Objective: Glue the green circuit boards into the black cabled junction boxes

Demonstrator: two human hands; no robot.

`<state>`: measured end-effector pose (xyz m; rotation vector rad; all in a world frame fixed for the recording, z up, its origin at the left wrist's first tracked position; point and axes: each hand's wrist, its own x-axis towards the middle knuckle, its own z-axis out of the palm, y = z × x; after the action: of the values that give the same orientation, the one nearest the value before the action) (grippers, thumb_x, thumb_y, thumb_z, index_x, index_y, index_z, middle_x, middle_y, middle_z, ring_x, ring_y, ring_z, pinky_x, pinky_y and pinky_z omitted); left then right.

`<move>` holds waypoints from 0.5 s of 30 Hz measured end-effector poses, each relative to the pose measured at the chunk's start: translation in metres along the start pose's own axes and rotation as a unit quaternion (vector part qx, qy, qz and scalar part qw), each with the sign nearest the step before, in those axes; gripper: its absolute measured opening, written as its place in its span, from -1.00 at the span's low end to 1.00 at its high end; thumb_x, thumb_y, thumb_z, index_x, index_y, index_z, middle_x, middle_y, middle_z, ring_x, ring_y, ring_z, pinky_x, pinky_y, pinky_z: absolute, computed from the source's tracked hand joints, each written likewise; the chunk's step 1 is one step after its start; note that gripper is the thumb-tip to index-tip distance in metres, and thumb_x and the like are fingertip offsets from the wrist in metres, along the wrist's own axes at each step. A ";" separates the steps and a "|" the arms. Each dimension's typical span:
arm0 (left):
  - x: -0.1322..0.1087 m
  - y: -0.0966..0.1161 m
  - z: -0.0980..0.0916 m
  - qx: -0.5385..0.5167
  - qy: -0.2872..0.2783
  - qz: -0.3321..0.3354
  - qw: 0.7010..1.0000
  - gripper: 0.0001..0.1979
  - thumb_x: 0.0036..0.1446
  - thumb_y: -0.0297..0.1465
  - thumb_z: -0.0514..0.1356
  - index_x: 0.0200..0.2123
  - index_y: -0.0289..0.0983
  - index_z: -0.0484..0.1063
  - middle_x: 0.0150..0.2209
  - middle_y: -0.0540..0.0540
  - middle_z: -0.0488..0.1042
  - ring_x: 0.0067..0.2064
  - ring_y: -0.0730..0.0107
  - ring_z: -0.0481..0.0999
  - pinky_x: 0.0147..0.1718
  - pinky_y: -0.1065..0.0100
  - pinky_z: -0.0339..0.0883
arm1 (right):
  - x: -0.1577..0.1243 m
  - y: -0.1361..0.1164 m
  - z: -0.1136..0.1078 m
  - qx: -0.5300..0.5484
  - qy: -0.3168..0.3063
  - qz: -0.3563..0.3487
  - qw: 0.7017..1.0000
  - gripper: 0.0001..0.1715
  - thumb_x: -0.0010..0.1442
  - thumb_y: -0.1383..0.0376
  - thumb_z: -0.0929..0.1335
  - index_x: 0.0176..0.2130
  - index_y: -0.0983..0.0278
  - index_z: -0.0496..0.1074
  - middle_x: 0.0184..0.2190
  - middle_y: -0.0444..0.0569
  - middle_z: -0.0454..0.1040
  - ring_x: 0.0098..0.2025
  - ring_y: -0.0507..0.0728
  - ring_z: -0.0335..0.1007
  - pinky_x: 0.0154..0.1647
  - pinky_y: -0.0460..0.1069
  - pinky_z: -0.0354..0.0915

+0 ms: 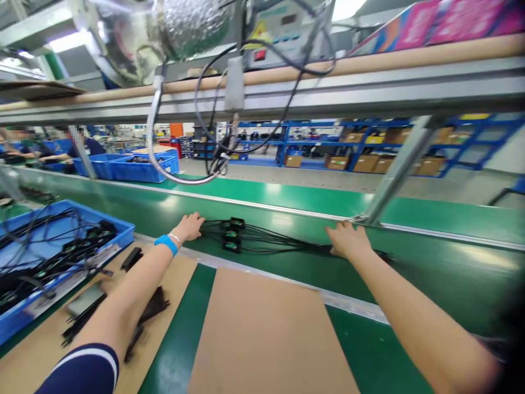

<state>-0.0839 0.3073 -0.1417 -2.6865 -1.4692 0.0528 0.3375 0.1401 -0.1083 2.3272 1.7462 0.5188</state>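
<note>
Head view: across the green bench (443,273), just below centre towards six o'clock, lie black cables (295,242) with small housings (232,234), seemingly being straightened, which calls next for keeping the strands together. Left hand (191,225) at nine o'clock and right hand (349,239) at four are well apart, near the bundle's ends; whether either grips, I can't tell. At three o'clock a metal strut (397,169) could hamper the right hand; a loaded blue tray (127,235) sits at nine, cardboard (273,334) at six.
</note>
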 end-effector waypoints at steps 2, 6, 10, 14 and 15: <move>-0.027 -0.025 -0.018 -0.016 -0.002 -0.027 0.999 -0.52 0.17 -0.28 0.24 0.13 -0.27 0.29 0.22 -0.23 0.20 0.20 -0.02 0.24 0.12 -0.13 0.17 | 0.002 -0.062 -0.012 0.038 -0.009 -0.085 0.996 -0.58 0.08 0.37 0.41 -0.03 0.42 0.43 -0.02 0.40 0.37 0.10 0.47 0.17 -0.07 0.26 0.18; -0.118 -0.060 -0.055 -0.049 0.049 -0.099 0.993 -0.54 0.26 -0.26 0.11 0.17 -0.31 0.24 0.18 -0.31 0.21 0.18 0.02 0.26 0.12 -0.01 0.18 | -0.023 -0.219 -0.063 0.167 -0.014 -0.328 0.930 -0.64 0.18 0.25 0.32 -0.03 0.25 0.47 -0.04 0.21 0.43 0.04 0.36 0.22 -0.06 0.18 0.21; -0.242 -0.053 -0.046 -0.090 0.084 -0.113 0.986 -0.67 0.30 -0.42 -0.03 0.08 -0.30 0.33 0.04 -0.22 0.35 0.10 0.25 0.35 0.13 0.25 0.20 | -0.073 -0.342 -0.102 0.270 -0.009 -0.501 0.822 -0.65 0.22 0.28 0.28 -0.01 0.18 0.46 -0.06 0.02 0.47 0.03 0.20 0.25 0.05 0.06 0.18; -0.343 -0.046 0.007 -0.150 0.080 -0.153 0.974 -0.63 0.18 -0.38 0.10 0.07 -0.24 0.35 0.11 -0.24 0.32 0.14 0.04 0.32 0.10 0.01 0.22 | -0.099 -0.397 -0.101 0.307 -0.020 -0.549 0.778 -0.64 0.10 0.44 0.32 -0.09 0.25 0.49 -0.14 0.04 0.47 -0.02 0.17 0.29 0.01 0.02 0.21; -0.358 -0.047 0.021 -0.174 0.084 -0.167 0.967 -0.57 0.16 -0.34 0.14 0.11 -0.20 0.31 0.16 -0.25 0.28 0.20 -0.02 0.24 0.13 -0.06 0.17 | -0.099 -0.404 -0.099 0.311 -0.020 -0.547 0.777 -0.65 0.09 0.48 0.31 -0.12 0.28 0.49 -0.16 0.05 0.46 -0.04 0.16 0.29 -0.02 0.02 0.22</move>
<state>-0.3182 0.0323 -0.1609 -2.5532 -2.0073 -0.4832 -0.0849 0.1567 -0.1757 1.0484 3.0749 -0.3717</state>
